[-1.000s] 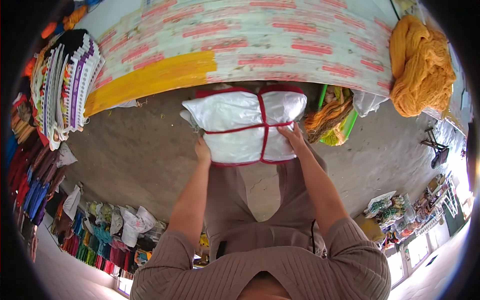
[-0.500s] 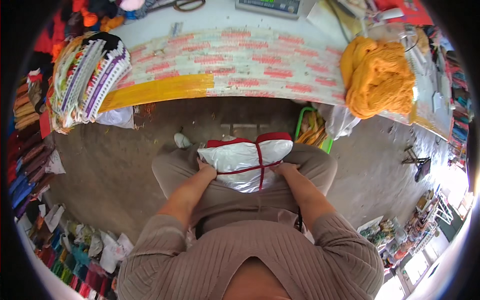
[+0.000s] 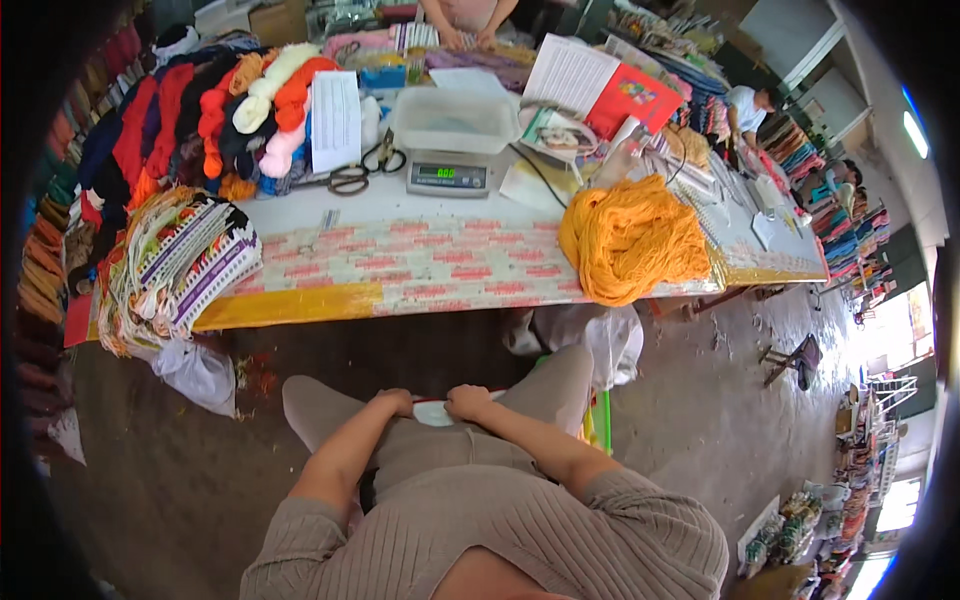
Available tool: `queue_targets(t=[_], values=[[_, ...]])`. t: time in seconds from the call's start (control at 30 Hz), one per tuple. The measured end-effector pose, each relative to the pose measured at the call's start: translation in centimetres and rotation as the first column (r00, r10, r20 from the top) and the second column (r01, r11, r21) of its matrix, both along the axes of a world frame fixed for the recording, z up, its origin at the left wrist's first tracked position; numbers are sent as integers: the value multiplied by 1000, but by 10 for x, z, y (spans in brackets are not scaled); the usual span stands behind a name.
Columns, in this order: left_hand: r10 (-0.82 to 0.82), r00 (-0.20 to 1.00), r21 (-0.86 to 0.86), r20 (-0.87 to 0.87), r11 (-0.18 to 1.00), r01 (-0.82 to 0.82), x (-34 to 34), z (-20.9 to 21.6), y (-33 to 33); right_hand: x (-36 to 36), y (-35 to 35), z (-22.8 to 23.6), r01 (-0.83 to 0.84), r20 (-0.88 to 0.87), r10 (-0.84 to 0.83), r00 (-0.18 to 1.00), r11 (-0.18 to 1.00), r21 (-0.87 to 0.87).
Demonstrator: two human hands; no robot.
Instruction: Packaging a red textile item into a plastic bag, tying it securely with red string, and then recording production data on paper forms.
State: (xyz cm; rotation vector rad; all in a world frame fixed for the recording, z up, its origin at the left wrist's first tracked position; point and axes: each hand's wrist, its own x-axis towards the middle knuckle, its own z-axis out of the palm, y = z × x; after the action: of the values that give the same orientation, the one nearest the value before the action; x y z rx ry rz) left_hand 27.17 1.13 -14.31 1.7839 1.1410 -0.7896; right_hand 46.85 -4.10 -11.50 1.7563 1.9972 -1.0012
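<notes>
Between my thighs is a white plastic-wrapped bundle (image 3: 432,413) with dark red ties. Only a small strip of it shows, since my hands and lap hide the rest. My left hand (image 3: 397,402) is closed at its left side, fingers curled down and mostly hidden. Close by, my right hand (image 3: 467,402) is closed on the right side of the same bundle, knuckles up. The green rim of a basket (image 3: 602,420) shows beside my right thigh.
Ahead, a long table (image 3: 440,240) carries an orange yarn hank (image 3: 635,240), a digital scale with a clear tray (image 3: 448,180), scissors (image 3: 349,180), colourful yarn skeins (image 3: 255,105) and a stack of thread cards (image 3: 185,260). A white sack (image 3: 590,340) sits underneath. Other people work farther back.
My view has tilted up, bringing the tabletop and other people into sight. The bundle, earlier plainly visible across my lap, is now mostly hidden, and my hands are closer together.
</notes>
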Motion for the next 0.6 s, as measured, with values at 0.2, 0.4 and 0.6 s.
queue_targets(t=[0.2, 0.4, 0.6], values=[[361, 922, 365, 139, 847, -387, -48, -30, -7, 62, -1, 3, 209, -167, -146, 975, 859, 468], [193, 850, 838, 490, 162, -520, -122, 83, -82, 182, -87, 20, 418, -195, -431, 881, 517, 747], [320, 837, 834, 444, 192, -517, -134, 93, -111, 180, -100, 47, 384, -217, -357, 908, 507, 772]])
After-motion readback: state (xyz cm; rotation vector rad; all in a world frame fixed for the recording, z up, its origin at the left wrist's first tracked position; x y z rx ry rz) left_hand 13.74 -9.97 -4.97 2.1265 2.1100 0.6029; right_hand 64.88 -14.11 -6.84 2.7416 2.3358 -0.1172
